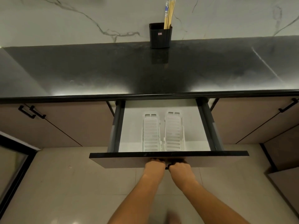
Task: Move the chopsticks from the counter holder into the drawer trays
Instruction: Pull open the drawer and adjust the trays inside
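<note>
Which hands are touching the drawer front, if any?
Touching, both. Head view: left hand and right hand curl their fingers onto the drawer front, no gap showing.

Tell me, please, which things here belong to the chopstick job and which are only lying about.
For the job:
chopsticks; holder; drawer; left tray and right tray inside it; left hand and right hand, both gripping the drawer front.

Only around:
counter; cupboard door; cupboard handle; floor.
</note>
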